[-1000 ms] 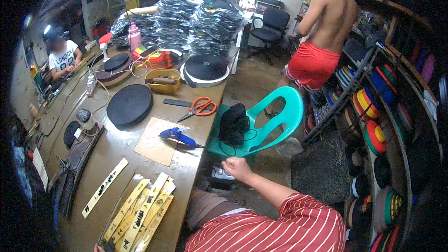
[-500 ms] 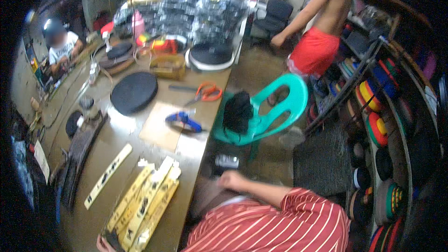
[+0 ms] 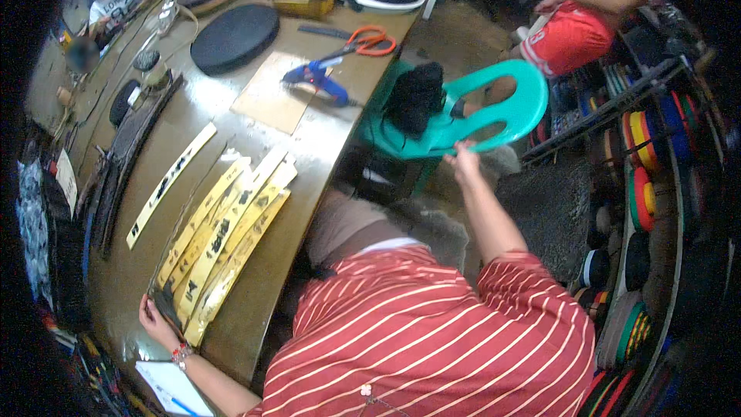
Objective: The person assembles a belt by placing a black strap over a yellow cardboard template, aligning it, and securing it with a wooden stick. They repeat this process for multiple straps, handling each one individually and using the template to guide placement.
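My left hand (image 3: 158,323) is at the near end of a bundle of yellow strips (image 3: 224,235) with black markings, its fingers closed around the dark end piece. The strips lie fanned slantwise on the brown table. One separate yellow strip (image 3: 171,185) lies to their left. Over on the right, my right hand (image 3: 464,162) grips the near rim of a green plastic chair (image 3: 502,112). A black cloth-like bundle (image 3: 415,99) rests on the chair seat.
On the table (image 3: 255,324) are a blue glue gun (image 3: 318,81) on a tan board, orange-handled scissors (image 3: 370,40), a black disc (image 3: 235,38) and a notepad with a blue pen (image 3: 174,390). Webbing rolls (image 3: 641,193) fill the right-hand shelves. A person in red shorts (image 3: 571,38) stands beyond the chair.
My right hand has reached forward and right from near my lap to the chair's rim. My left hand stays at the strips' near end. The view has tilted down; the other person's arms moved.
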Demonstrator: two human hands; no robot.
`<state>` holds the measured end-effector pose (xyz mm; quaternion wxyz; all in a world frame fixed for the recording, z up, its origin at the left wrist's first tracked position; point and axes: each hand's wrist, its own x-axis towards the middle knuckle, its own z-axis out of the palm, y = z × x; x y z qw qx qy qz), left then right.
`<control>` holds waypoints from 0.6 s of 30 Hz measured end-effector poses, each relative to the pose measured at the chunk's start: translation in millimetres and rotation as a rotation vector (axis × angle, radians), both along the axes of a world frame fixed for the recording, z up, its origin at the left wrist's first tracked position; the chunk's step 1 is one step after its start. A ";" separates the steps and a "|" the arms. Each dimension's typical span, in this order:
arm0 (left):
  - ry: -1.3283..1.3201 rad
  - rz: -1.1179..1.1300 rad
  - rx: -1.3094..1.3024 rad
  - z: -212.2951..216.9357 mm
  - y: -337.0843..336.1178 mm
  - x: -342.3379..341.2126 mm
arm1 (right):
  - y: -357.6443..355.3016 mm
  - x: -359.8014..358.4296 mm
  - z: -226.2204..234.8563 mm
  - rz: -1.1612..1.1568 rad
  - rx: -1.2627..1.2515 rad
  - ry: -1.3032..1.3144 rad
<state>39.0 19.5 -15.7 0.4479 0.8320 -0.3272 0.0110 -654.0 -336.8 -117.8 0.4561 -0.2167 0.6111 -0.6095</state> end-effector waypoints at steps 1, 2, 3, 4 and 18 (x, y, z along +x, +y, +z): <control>-0.037 0.015 0.054 4.7 -2.3 -4.6 | 16.9 5.4 2.1 0.027 0.034 -0.001; -0.031 0.028 0.072 8.2 -5.6 -11.7 | 33.1 9.1 5.9 0.078 0.045 0.007; 0.059 0.049 0.029 13.2 -12.3 -17.0 | 48.2 12.5 8.4 0.047 0.048 -0.015; -0.008 0.050 0.059 18.8 -13.8 -24.8 | 61.0 14.0 10.9 0.064 0.071 0.019; -0.098 0.100 0.014 46.1 -17.2 -56.0 | 134.0 97.8 33.3 0.776 0.446 -0.398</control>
